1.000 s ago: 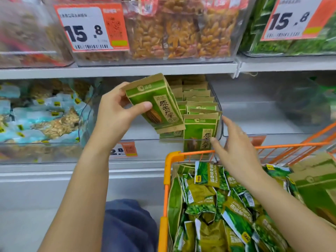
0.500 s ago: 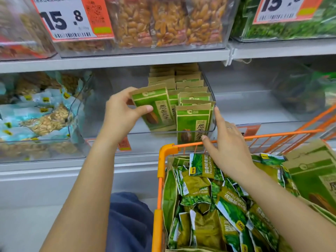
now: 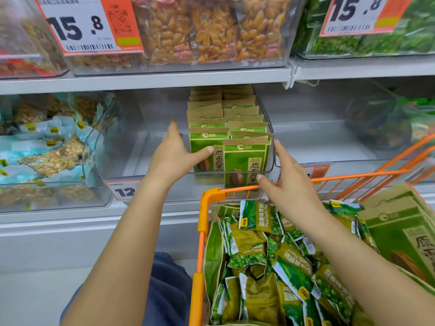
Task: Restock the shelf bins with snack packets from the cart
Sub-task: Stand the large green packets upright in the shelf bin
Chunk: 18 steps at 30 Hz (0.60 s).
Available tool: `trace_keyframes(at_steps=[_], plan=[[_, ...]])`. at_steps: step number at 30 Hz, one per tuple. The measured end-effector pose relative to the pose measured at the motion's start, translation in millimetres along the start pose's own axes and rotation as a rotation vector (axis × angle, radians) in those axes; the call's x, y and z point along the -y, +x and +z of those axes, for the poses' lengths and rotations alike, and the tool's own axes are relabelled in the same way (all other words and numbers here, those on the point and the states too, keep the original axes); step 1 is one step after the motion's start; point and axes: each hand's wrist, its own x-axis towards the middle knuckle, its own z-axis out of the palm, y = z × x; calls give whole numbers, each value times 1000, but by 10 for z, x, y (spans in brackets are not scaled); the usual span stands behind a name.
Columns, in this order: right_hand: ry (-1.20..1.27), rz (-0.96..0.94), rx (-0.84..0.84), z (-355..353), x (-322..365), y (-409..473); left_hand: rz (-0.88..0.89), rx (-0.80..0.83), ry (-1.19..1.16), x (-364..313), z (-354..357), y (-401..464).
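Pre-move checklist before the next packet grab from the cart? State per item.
1. Left hand free: not ok, its thumb and fingers rest on the front-left packet.
2. Right hand free: ok, fingers straight beside the bin wall.
3. Front-right packet upright: ok.
4. Two packet rows aligned: ok.
5. Space left in the clear bin: ok, left side bare.
6. Cart stocked with matching packets: ok, at right edge.

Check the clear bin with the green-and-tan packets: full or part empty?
Part empty. The packets fill only the right side of the clear bin; its left half shows bare floor.
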Motion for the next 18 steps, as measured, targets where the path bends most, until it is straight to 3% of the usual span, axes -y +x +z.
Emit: trace_keyframes(at_steps=[3, 5, 7, 11, 15, 18], plan=[[131, -7, -52, -344, 143, -37, 114, -226, -40, -164, -149, -151], [181, -36, 6, -634, 204, -141, 282, -345, -218, -337, -222, -335], [73, -38, 174, -897, 171, -326, 403, -196, -369, -517, -224, -542], [-522, 26, 441, -1180, -96, -674, 479, 325, -390, -681, 55, -848], [-771, 107, 572, -1181, -344, -868, 557, 451, -232, -654, 379, -948], [-648, 67, 536, -1127, -378, -846, 544, 504, -266, -657, 426, -970]])
